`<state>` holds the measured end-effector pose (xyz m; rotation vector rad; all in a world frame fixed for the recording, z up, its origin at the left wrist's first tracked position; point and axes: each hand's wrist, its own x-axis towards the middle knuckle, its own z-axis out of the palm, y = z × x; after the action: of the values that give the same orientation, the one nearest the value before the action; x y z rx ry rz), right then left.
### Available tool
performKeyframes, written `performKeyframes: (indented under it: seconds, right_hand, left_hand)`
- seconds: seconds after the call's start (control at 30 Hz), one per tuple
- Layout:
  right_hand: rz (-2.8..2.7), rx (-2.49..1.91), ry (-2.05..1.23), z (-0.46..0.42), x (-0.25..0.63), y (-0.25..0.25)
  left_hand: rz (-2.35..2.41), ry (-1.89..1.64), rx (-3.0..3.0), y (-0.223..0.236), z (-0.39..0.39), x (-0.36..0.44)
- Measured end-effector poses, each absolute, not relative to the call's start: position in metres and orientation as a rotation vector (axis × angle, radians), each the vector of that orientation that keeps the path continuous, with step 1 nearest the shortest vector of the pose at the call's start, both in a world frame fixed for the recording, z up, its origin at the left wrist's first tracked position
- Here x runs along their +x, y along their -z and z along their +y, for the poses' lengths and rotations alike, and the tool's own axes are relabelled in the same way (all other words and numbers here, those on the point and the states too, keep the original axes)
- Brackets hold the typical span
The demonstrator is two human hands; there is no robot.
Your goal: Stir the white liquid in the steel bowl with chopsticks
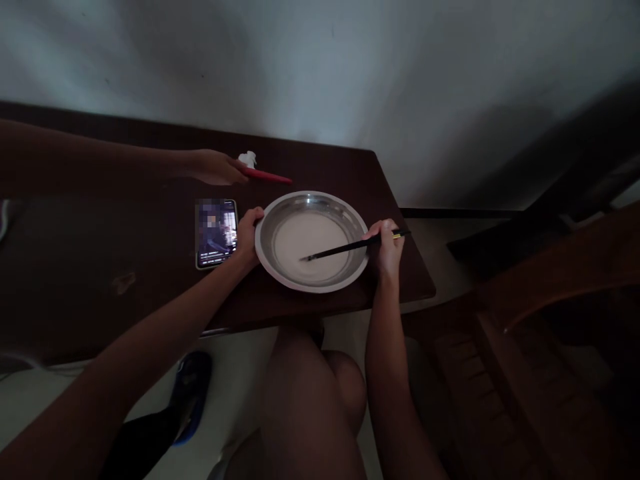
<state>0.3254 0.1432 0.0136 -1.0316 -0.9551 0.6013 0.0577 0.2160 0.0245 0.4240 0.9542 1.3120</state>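
Note:
A wide stainless-steel basin [360, 230] stands on the dark table, a smooth whitish liquid or batter [311, 230] covering its bottom. My left hand [247, 235] is closed on the basin's left rim, thumb on top. At the right rim, my right hand [389, 245] grips black chopsticks [345, 248] with a yellow mark near the upper end; whether they are one or two is hard to tell. Their lower tips touch the whitish contents near the middle. The right fingers also lie close against the basin's edge.
Another person's hand [220, 167] reaches in from the left with a slim red tapered object [267, 176], beside a crumpled white tissue [248, 159]. A lit phone [217, 233] lies left of the basin. A wooden chair [500, 333] stands right of the table [325, 152].

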Motion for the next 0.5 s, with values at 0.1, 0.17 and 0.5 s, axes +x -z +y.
performKeyframes:
  seconds: [0.1, 0.17, 0.5]
  right_hand:
    - [-0.928, -1.083, -0.557, 0.143, 0.325, -0.014]
    - [-0.840, -1.089, -0.496, 0.144, 0.325, -0.013]
    - [-0.838, -1.117, -0.513, 0.143, 0.326, -0.012]
  left_hand:
    - [0.975, -1.327, 0.395, -0.031, 0.213, 0.060]
    - [0.988, -1.339, 0.391, -0.034, 0.211, 0.062]
    - [1.001, -1.343, 0.352, -0.035, 0.212, 0.063]
